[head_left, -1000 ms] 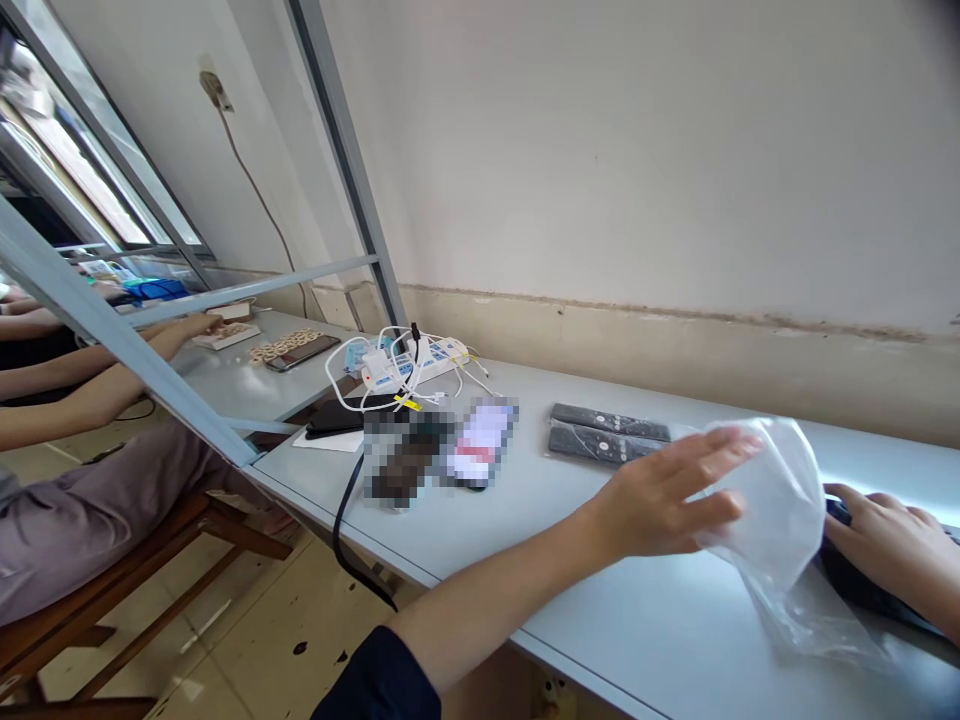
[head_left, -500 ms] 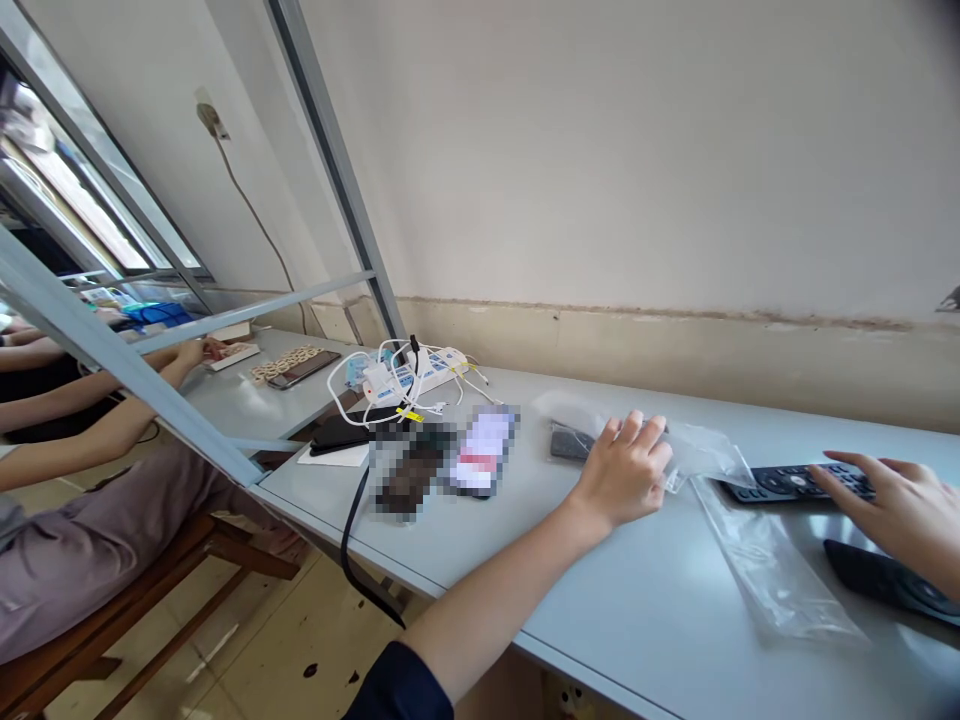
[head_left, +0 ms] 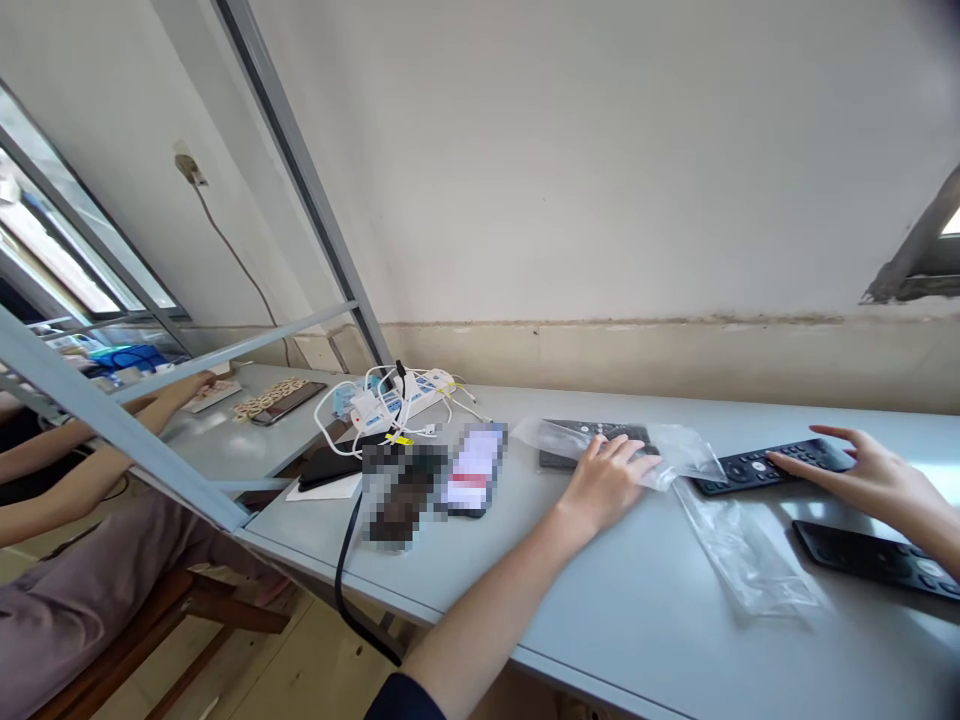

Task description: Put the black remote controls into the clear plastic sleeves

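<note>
My left hand (head_left: 609, 485) lies flat with fingers stretched over a dark remote control (head_left: 574, 445) inside a clear plastic bag (head_left: 686, 455). Its fingertips rest on the bag and remote; the thumb is not clearly seen. At the right, my right hand (head_left: 889, 490) is spread over a second black remote control (head_left: 739, 472), thumb on its buttons and a forefinger reaching past its far edge. A third black remote (head_left: 862, 552) lies nearer me, partly beneath my right forearm. Between the hands, another clear bag (head_left: 750, 560) lies flat on the desk.
Left of my hands are a lit phone (head_left: 472, 470), a blurred dark item (head_left: 405, 500) and a white power strip (head_left: 435, 392) tangled with cables. A metal frame post (head_left: 300, 170) stands at the desk's left end. Beyond it a person's forearms (head_left: 90, 470) rest at a neighbouring desk.
The view has shifted right. My left hand's fingers have flattened, uncovering more of the bagged remote. My right thumb has slid left along its remote, with the forefinger lifted toward the far edge.
</note>
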The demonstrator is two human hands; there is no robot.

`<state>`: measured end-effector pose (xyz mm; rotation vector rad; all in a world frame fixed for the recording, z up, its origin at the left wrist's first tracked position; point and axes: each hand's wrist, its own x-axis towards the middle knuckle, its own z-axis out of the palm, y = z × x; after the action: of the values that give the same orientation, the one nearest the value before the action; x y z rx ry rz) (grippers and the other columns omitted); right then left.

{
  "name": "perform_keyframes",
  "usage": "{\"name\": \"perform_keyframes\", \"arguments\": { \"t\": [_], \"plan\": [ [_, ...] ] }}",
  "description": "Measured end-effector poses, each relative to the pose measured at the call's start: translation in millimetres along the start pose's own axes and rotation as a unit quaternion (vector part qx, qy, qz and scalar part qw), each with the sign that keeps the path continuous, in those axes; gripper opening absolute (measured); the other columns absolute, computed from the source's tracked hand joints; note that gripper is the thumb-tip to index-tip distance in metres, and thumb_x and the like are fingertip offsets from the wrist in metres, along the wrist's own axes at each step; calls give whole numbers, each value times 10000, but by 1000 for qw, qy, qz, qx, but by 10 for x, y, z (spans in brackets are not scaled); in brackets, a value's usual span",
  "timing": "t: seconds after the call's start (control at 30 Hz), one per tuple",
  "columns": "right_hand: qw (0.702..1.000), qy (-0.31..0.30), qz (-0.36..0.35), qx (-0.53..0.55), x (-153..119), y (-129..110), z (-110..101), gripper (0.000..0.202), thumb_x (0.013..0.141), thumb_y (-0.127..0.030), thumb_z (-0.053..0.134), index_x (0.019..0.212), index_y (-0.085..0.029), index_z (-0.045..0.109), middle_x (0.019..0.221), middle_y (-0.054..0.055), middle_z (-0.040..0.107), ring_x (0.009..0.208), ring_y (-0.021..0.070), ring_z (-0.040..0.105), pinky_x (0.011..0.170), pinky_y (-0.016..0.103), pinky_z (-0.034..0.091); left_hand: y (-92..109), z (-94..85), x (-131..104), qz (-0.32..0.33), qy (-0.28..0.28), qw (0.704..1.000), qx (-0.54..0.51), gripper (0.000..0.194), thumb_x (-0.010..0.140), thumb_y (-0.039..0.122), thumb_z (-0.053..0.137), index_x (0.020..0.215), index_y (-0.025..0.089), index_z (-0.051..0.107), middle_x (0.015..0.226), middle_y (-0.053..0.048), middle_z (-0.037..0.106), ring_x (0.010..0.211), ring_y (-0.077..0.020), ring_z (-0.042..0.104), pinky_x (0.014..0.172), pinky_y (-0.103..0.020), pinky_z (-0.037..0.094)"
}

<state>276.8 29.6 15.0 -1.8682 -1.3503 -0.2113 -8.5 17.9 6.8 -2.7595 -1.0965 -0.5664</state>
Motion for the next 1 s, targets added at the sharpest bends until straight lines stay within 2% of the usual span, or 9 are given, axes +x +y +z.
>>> {"name": "perform_keyframes", "arguments": {
  "t": [0.07,0.13,0.2,0.33,0.43,0.6,0.73,0.87,1.0],
  "plan": [
    [980,-88,162,80,-22,-225,-170,574,297,-535,787,753,-228,623,347,-42,469,360,251,548,367,330,355,-35,-4,-2,-9,15,1000,9,212,918,162,465,1055,210,619,1181,-45,617,1137,-174,533,935,-349,408],
    [955,-95,235,151,-55,-398,-302,634,299,-465,812,851,-216,622,389,-30,528,419,280,605,397,335,390,-68,-13,-5,-21,34,999,9,197,916,147,468,987,203,643,1133,-42,634,1099,-166,554,918,-336,415],
    [949,-77,227,204,-89,-492,-372,554,336,-440,810,807,-211,630,415,-7,568,413,273,606,396,343,405,-99,-26,-11,-39,61,997,5,178,900,131,494,957,202,647,1088,-37,645,1043,-159,576,892,-325,425],
    [961,-4,127,246,-149,-529,-391,383,393,-450,793,640,-217,616,397,-15,555,341,228,558,385,345,412,-146,-44,-25,-67,114,991,-1,178,869,85,523,905,211,644,1037,-22,645,945,-147,595,857,-314,432],
    [977,80,64,190,-214,-581,-396,346,512,-509,728,673,-218,633,542,13,621,446,232,612,466,360,460,-156,-40,-31,-68,136,988,1,162,865,84,526,846,203,634,1022,-19,640,925,-145,593,836,-298,430],
    [946,238,-198,93,-390,-745,-399,215,760,-453,621,789,-244,660,791,41,707,716,227,678,604,321,506,-125,-2,-19,-67,167,984,3,117,894,153,518,815,191,595,976,-11,640,888,-134,591,818,-270,418],
    [879,248,-402,68,-501,-756,-381,109,787,-241,653,876,-295,686,875,-32,722,653,152,676,510,253,478,-106,38,-7,-62,168,984,4,91,889,133,515,823,181,555,936,2,636,852,-124,590,816,-254,403],
    [847,205,-485,69,-547,-718,-392,350,806,-46,549,844,-353,713,964,-75,709,777,139,691,524,221,497,-94,49,-12,-51,138,989,3,158,834,25,511,841,181,528,930,12,623,822,-114,584,790,-240,391],
    [827,171,-528,95,-587,-740,-406,368,805,-31,548,827,-355,720,1068,-66,682,952,176,665,646,241,550,-60,19,-22,-51,108,993,-3,230,773,-33,500,834,188,519,905,14,619,799,-120,586,761,-250,380]
  ]
}}
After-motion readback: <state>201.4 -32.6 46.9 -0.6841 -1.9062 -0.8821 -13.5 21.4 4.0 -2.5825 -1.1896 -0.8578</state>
